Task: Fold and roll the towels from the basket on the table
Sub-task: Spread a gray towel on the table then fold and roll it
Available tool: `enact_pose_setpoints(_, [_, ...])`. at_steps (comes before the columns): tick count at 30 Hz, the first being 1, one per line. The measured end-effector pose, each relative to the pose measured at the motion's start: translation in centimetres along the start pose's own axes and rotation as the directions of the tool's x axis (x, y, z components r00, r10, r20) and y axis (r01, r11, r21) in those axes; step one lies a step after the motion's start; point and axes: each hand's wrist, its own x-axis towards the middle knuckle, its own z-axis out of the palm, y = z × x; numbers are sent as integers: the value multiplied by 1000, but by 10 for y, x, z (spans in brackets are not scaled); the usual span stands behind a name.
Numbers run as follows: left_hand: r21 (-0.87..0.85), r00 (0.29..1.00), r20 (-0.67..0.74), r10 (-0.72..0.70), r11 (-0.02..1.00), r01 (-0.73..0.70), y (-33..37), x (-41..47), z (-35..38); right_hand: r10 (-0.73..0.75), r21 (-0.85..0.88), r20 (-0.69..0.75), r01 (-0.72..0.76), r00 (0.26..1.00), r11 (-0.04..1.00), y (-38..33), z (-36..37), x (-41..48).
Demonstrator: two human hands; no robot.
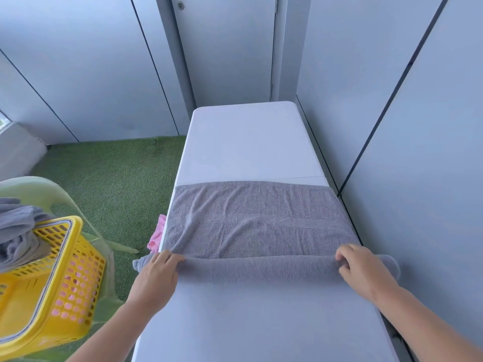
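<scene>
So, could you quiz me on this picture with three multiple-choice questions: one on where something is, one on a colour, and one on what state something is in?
1. Where is the yellow basket?
A) on the table
B) to the person's left, off the table
C) against the far wall

2. What colour is the towel spread on the table?
A) grey
B) red
C) yellow

3. How far along is that towel?
A) fully rolled
B) lying flat, untouched
C) partly rolled from the near end

Answers:
1 B, since it sits on a green chair beside the table.
2 A, since the cloth is plainly grey.
3 C, since the left hand and right hand grip a roll at the near end while the rest lies flat.
</scene>
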Motion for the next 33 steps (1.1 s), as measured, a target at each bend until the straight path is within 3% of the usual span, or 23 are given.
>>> enact_pose_setpoints(6, [175,988,148,35,983,-61,3,1,-6,-76,-249,123,105,989,963,4,7,-1])
enact_pose_setpoints(13, [276,993,97,72,956,-97,5,10,-5,-18,-311,239,94,971,946,-8,-9,6])
enact_pose_setpoints(16, [270,996,43,83,959,-91,9,9,-5,-2,-235,198,50,980,971,0,-5,6])
enact_pose_setpoints(20, [150,1000,-6,-14,989,15,7,13,0,14,-27,-72,-16,997,1000,4,8,3])
enact_pose_setpoints(22, [67,998,-47,-41,997,44,5,14,0,-15,-2,-137,15,991,1000,4,12,1])
enact_pose_setpoints(24, [17,999,-45,-25,1000,25,3,14,0,-67,-47,-115,62,991,997,3,12,-2])
enact_pose_setpoints(27, [65,997,80,-14,998,9,-1,13,1,-90,-218,-27,82,996,972,6,12,-5])
enact_pose_setpoints(30, [142,985,171,-28,990,3,0,14,1,-80,-255,-26,71,996,964,4,12,-1])
enact_pose_setpoints(33, [169,988,152,-9,985,-17,0,18,1,-85,-266,-43,71,995,961,2,7,6])
